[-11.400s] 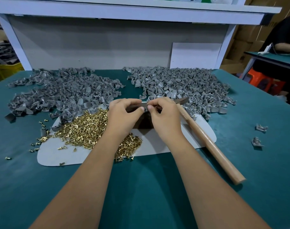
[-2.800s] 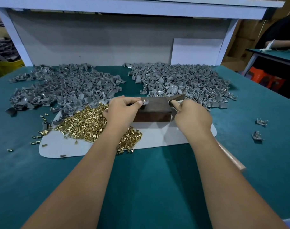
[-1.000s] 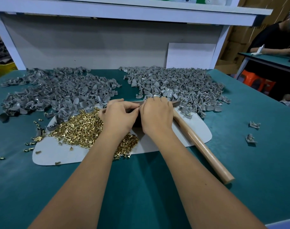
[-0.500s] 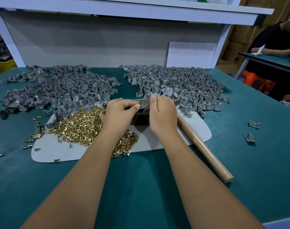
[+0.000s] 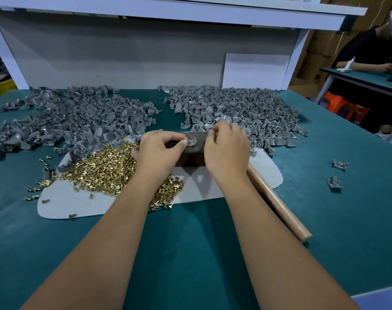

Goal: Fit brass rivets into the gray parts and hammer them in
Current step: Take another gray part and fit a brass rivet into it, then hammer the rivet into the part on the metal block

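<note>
Brass rivets (image 5: pixel 105 171) heaped on white mat (image 5: pixel 266 173); hands (image 5: pixel 161 151) beside.

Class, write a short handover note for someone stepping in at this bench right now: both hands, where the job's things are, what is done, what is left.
Left hand: pinching a gray part with a brass rivet standing in it, on the dark block.
Right hand: over the block's right end; whether it grips anything cannot be told.
Hammer: lying on the table by the right forearm, not held.
Loose brass rivets: heaped on the pale mat.
Gray parts: left pile and right pile.
Done: rivet placed.
Left: hammer it in, then carry on through the piles.
</note>
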`<state>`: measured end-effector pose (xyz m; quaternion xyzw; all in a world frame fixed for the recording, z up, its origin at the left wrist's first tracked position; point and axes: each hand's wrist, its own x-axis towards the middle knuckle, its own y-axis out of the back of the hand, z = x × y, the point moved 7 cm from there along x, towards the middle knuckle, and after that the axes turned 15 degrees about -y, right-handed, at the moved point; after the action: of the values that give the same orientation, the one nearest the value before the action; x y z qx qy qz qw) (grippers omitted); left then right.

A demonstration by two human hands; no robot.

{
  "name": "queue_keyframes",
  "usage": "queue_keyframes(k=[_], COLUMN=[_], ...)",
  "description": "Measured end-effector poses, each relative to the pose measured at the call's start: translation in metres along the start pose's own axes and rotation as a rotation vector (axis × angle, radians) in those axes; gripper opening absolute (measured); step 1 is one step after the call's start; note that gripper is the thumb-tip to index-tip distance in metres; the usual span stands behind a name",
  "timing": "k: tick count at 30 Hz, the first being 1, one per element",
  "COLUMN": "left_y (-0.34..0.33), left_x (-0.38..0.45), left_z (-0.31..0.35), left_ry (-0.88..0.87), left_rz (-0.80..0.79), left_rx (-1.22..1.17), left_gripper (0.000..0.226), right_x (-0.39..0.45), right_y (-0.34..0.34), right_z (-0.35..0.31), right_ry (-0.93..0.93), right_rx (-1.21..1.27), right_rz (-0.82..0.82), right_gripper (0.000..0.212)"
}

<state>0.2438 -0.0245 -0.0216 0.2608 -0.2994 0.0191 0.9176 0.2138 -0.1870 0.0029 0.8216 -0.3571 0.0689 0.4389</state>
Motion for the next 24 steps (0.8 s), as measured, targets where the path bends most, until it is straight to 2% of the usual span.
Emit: queue_keyframes(k=[2, 4, 8, 12, 15, 17, 20, 24], left_y=[0.001, 0.001, 0.002, 0.001, -0.001, -0.001, 0.000, 0.001], left_x=[0.000, 0.000, 0.001, -0.002, -0.005, -0.006, -0.007, -0.005], left_z=[0.001, 0.002, 0.001, -0.003, -0.005, -0.003, -0.002, -0.002], left_ry=[-0.005, -0.007, 0.022, 0.094, 0.130, 0.129, 0.131, 0.120], left_rz=[0.014, 0.022, 0.021, 0.034, 0.038, 0.043, 0.057, 0.070], left_rx=[0.021, 0.025, 0.000, 0.065, 0.115, 0.140, 0.147, 0.176], left_gripper=[0.022, 0.020, 0.019, 0.009, 0.005, 0.007, 0.007, 0.009], right_x=[0.008, 0.014, 0.015, 0.006, 0.001, -0.001, 0.002, 0.013], right_y=[0.008, 0.013, 0.012, 0.008, 0.009, 0.010, 0.016, 0.035], right_z=[0.016, 0.038, 0.062, 0.052, 0.049, 0.046, 0.041, 0.048], right_ry=[-0.094, -0.211, -0.267, -0.191, -0.184, -0.162, -0.149, -0.251], right_rx=[-0.285, -0.470, -0.504, -0.504, -0.515, -0.524, -0.455, -0.231], right_rz=[0.032, -0.067, -0.260, -0.401, -0.485, -0.489, -0.423, -0.243], right_gripper=[0.031, 0.043, 0.055, 0.034, 0.027, 0.009, 0.025, 0.025])
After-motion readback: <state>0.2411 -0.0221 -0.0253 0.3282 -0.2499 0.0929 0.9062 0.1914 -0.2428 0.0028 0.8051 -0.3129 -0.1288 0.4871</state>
